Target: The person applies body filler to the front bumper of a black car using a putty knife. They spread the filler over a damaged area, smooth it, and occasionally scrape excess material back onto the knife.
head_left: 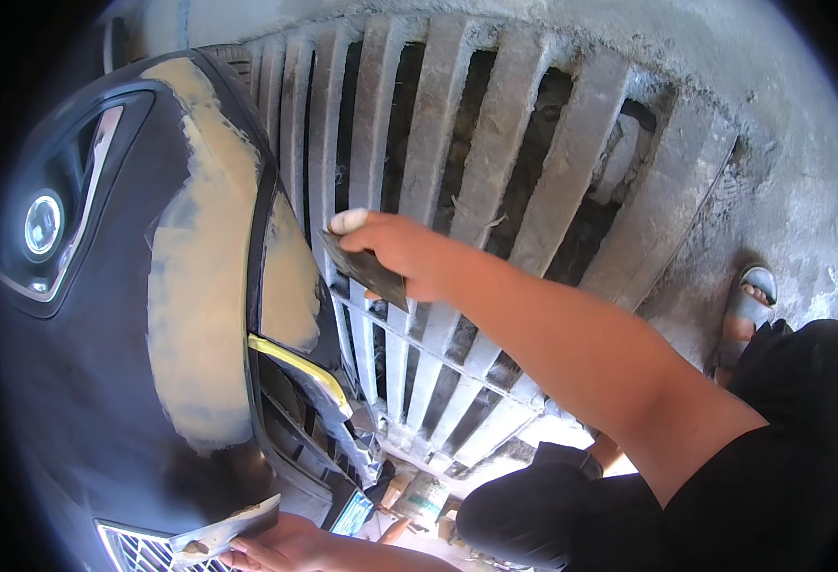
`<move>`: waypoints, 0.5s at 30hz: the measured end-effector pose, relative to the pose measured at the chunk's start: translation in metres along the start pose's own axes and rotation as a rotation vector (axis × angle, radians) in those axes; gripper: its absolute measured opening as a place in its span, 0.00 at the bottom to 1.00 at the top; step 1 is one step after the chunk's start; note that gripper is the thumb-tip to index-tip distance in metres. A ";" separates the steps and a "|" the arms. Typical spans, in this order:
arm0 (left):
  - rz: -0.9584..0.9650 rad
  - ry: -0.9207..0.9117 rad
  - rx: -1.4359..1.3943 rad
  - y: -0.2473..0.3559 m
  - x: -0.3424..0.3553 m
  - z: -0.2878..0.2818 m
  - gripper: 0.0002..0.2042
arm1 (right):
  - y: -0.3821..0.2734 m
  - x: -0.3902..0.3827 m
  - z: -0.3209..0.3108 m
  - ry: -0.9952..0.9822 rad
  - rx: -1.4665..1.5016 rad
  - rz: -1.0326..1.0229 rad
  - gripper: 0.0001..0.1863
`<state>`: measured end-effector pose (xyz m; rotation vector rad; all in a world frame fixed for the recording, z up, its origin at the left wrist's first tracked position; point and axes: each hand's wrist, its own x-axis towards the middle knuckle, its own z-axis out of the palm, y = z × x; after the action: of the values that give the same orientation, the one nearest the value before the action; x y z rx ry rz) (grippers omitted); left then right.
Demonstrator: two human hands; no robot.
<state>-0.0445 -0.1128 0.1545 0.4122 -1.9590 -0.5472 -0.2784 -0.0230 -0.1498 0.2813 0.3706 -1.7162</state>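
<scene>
My right hand grips a dark, flat scraper blade in mid-picture, above the grate and right of a dark car front; a white wrap covers one fingertip. Beige filler covers a wide band of the bodywork and the narrower part across a seam. A yellow strip edges an opening lower down. At the bottom, my left hand holds a flat plate with some putty on it, close by the car's grille.
A slatted concrete grate lies beside the car, with dark gaps between its bars, bordered by rough concrete floor. My sandalled foot rests at the right, my bent legs below. Small containers and clutter lie at the lower middle.
</scene>
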 end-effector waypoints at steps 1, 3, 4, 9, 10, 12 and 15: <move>0.005 0.008 0.013 0.000 0.000 0.000 0.18 | -0.007 0.002 0.000 0.009 0.023 0.030 0.23; -0.001 -0.003 0.006 0.000 0.000 0.000 0.19 | -0.019 0.005 0.003 -0.004 0.081 0.093 0.23; -0.003 -0.007 0.019 0.001 0.001 0.001 0.19 | -0.022 0.005 0.006 -0.012 0.083 0.102 0.22; -0.013 -0.029 0.020 0.002 0.001 0.002 0.20 | -0.016 0.004 0.024 -0.020 0.010 0.068 0.21; -0.010 -0.017 0.024 0.001 0.001 0.000 0.19 | -0.012 0.002 0.028 -0.015 0.002 0.063 0.21; -0.009 0.006 0.029 -0.001 0.000 -0.003 0.19 | -0.003 -0.006 0.035 -0.020 -0.014 0.043 0.22; 0.006 0.001 -0.051 -0.005 0.005 -0.009 0.18 | 0.010 -0.024 0.042 -0.035 -0.082 -0.024 0.23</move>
<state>-0.0387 -0.1214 0.1589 0.3738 -1.9407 -0.5919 -0.2635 -0.0202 -0.1026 0.1878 0.4195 -1.7230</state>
